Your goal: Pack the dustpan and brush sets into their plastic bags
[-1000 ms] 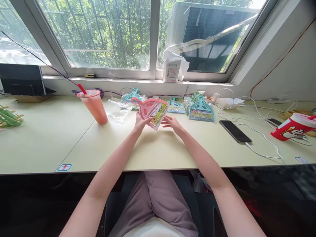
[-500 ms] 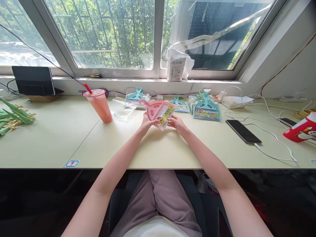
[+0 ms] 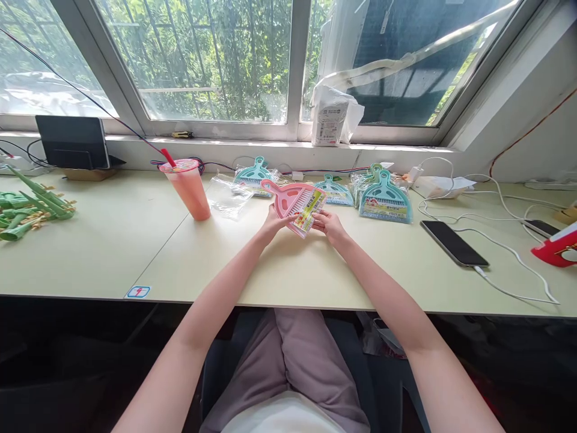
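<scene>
A pink dustpan and brush set [image 3: 289,197] with a printed label is held tilted above the table, its handle toward the upper left. My left hand [image 3: 273,222] grips its lower left side, the thumb across the front. The fingers of my right hand [image 3: 330,226] close on its lower right edge beside the label. Behind it lie teal dustpan sets in clear wrap: one [image 3: 256,174] at the back left, one [image 3: 334,191] just to the right, and a stack [image 3: 386,201] farther right. A crumpled clear plastic bag [image 3: 229,198] rests left of the pink set.
On the pale table [image 3: 288,282], a cup with a red straw [image 3: 192,192] stands at the left, with green artificial stems [image 3: 36,207] beyond it. A phone [image 3: 453,242], white cables and a red cup [image 3: 559,246] are at the right. A black tablet [image 3: 72,142] stands at the back left.
The view has shifted slightly, so most things appear a little farther right. Both hands keep hold of the pink set, whose pose is nearly the same.
</scene>
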`<state>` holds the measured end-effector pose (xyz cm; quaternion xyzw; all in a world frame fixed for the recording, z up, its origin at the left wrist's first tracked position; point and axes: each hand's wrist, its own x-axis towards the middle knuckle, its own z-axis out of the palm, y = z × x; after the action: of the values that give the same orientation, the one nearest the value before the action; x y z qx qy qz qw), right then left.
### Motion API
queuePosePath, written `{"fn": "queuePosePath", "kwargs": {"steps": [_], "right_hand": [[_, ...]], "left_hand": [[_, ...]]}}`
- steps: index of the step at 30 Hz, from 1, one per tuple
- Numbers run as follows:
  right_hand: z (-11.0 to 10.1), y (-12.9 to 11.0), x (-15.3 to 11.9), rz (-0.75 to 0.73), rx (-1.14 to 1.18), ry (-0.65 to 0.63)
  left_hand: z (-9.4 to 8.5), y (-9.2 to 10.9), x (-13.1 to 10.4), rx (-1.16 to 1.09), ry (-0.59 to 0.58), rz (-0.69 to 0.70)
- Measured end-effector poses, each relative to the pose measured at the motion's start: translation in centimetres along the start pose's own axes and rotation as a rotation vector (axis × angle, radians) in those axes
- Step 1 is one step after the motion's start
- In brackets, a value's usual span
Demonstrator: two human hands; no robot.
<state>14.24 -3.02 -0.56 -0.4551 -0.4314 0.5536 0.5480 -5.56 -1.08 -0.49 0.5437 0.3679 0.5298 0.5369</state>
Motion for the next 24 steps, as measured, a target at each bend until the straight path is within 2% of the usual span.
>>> {"fn": "queuePosePath", "kwargs": {"steps": [2, 6, 7, 9, 11, 14, 17, 22, 24], "right_hand": [[-0.2, 0.0, 0.1, -0.026, 0.01, 0.012], [-0.6, -0.2, 0.2, -0.058, 0.03, 0.031], [-0.7, -0.3, 0.2, -0.063, 0.032, 0.037], [-0.9, -0.5, 0.2, -0.07, 0.039, 0.05], [-1.0, -0.7, 0.2, -0.075, 0.054, 0.056], [-1.1, -0.8, 0.2, -0.077, 0.063, 0.068], [-1.2, -0.9, 0.2, -0.076, 0.044, 0.079], [-1.3, -0.9, 0.1, -0.047, 0.031, 0.079], [-1.3, -1.0, 0.1, -0.037, 0.026, 0.072]], "left_hand": [[-1.0, 0.1, 0.5, 0.057, 0.035, -0.013], [-5.2, 0.1, 1.5, 0.46, 0.397, 0.192], [-6.3, 0.1, 1.6, 0.573, 0.44, 0.216], [-8.1, 0.0, 1.8, 0.721, 0.473, 0.16], [-8.9, -0.1, 1.9, 0.811, 0.427, 0.127], [-8.5, -0.2, 1.9, 0.896, 0.325, 0.233], [-7.2, 0.0, 1.5, 0.954, 0.305, 0.284], [-4.8, 0.6, 0.4, 1.324, 0.346, 0.2], [-4.0, 0.6, 0.0, 1.403, 0.261, 0.141]]}}
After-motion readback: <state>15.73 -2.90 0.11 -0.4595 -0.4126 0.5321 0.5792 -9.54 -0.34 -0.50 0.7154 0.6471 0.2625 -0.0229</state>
